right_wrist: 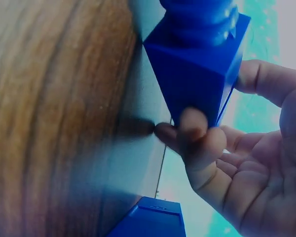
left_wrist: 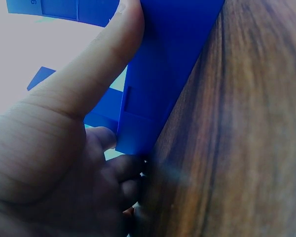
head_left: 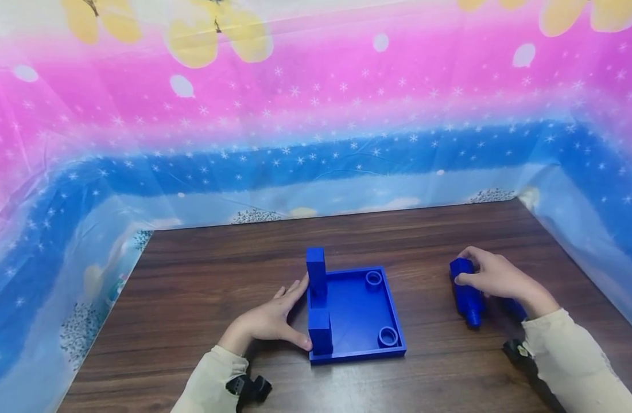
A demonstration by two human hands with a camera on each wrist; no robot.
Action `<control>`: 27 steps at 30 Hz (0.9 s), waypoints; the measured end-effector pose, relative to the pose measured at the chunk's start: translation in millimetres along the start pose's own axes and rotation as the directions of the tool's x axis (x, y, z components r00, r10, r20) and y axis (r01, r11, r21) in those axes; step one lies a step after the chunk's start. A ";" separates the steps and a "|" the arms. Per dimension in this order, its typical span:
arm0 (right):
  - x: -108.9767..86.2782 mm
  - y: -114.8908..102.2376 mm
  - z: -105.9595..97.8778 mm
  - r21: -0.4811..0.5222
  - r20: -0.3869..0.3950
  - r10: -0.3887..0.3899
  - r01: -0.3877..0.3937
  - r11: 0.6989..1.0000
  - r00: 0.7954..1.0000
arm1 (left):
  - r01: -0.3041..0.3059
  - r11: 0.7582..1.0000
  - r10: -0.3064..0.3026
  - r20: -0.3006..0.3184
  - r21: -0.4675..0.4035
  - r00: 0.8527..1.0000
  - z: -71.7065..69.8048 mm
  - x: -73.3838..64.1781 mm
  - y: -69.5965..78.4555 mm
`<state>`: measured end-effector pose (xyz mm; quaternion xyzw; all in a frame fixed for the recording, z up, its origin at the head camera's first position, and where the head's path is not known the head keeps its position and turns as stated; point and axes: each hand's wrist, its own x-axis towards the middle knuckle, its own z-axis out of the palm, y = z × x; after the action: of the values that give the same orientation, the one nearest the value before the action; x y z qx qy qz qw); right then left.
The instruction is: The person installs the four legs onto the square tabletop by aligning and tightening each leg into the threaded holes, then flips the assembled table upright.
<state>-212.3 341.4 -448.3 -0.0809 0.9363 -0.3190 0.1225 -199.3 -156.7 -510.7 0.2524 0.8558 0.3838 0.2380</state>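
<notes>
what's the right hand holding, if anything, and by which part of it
The right hand holds a blue post, gripped near its plain end, opposite the ridged end.

Tray (head_left: 354,318) against left hand (head_left: 269,320) looks smooth plastic, soft sheen. Block (head_left: 468,299) in right hand (head_left: 496,281): same plastic, glossier at ribbed end. Table (head_left: 217,264) below hands shows wood grain, faint gloss. Sleeves (head_left: 579,361) behind hands look matt cloth.

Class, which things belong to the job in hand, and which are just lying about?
Probably the job:
- square blue plastic-looking tray
- two square blue posts standing on it
- ridged blue post in the right hand
- partly hidden blue piece nearby

Just surroundings:
- brown wood-grain table
- pink-and-blue patterned cloth
</notes>
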 end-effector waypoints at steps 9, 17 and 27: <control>2.4 2.1 -1.1 0.127 0.008 -0.041 0.040 0.991 0.999 | -0.005 1.000 0.005 0.002 0.000 1.000 -1.3 -3.7 7.7; 5.7 0.7 1.9 0.078 -0.061 -0.103 0.107 0.991 0.993 | 0.016 1.000 -0.016 0.008 0.014 1.000 -5.5 -12.7 29.8; 9.3 -3.6 5.5 0.069 -0.114 -0.106 0.115 0.991 0.988 | 0.021 1.000 -0.021 0.010 0.008 1.000 -5.0 -7.6 20.0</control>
<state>-219.4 333.3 -452.0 -0.1104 0.9231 -0.3642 0.0559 -191.5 -152.5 -490.6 0.2462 0.8586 0.3768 0.2452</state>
